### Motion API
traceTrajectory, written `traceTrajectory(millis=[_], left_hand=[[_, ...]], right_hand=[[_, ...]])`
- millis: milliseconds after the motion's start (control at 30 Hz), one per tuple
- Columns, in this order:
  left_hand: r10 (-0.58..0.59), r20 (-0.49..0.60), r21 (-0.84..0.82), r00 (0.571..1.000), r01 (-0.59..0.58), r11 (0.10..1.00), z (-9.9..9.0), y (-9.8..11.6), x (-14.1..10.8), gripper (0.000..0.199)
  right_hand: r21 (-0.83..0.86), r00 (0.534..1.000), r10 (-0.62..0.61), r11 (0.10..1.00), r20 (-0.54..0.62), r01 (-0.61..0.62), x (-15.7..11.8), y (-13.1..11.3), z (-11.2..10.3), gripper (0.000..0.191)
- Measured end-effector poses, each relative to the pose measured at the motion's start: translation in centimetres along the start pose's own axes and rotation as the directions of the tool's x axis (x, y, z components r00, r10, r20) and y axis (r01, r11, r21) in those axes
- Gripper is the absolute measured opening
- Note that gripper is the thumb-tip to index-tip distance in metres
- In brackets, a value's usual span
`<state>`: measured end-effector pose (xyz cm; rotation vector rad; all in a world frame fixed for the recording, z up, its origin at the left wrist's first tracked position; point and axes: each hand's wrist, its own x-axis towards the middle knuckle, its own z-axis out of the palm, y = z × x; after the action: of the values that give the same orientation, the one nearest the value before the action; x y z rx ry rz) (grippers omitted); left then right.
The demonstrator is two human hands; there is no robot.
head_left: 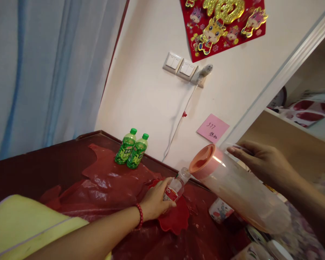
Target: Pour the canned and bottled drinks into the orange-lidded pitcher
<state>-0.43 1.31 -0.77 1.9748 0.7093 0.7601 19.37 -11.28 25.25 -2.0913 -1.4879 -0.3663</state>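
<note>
A small clear bottle (177, 185) with a red and white label is wrapped by the fingers of my left hand (157, 200), its open neck pointing up and to the right. My right hand (260, 160) grips the handle of a large clear pitcher (241, 191) with an orange lid. The pitcher is tilted, its lid end lowest in height difference I cannot judge, right beside the bottle's mouth. Whether liquid passes between them I cannot make out. Under the bottle lies a red scalloped dish (176, 218).
Two green-capped drink bottles (131, 148) stand by the wall on red plastic sheeting (105, 187). A patterned can (220, 210) and several containers sit at the lower right. Yellow cloth (29, 227) covers the lower left. A cable (176, 126) hangs from a socket.
</note>
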Motion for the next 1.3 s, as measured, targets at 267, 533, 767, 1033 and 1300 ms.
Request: traceTrajectory(millis=[267,533,767,1033,1300], left_hand=[[0.009,0.001,0.003,1.000,-0.009,1.000,0.03,-0.12,-0.07,0.084],[0.002,0.008,-0.002,1.000,-0.002,1.000,-0.08,0.05,-0.21,0.084],[0.009,0.001,-0.001,1.000,-0.009,1.000,-0.01,-0.10,-0.07,0.084],[0.019,-0.005,0.006,1.000,-0.019,1.000,0.11,-0.27,-0.05,0.083],[0.014,0.005,-0.005,1.000,-0.014,1.000,-0.08,-0.01,-0.05,0.083]], right_hand=[[0.010,0.999,0.026,1.000,0.021,-0.026,0.32,0.76,0.14,0.076],[0.008,1.000,0.017,1.000,0.023,-0.017,0.10,0.42,0.19,0.073],[0.008,1.000,0.002,1.000,0.023,-0.002,0.15,0.34,0.13,0.075],[0.013,0.999,-0.031,0.999,0.021,0.031,0.34,0.61,0.35,0.073],[0.011,0.999,-0.030,0.999,0.014,0.030,0.46,0.75,0.46,0.073]])
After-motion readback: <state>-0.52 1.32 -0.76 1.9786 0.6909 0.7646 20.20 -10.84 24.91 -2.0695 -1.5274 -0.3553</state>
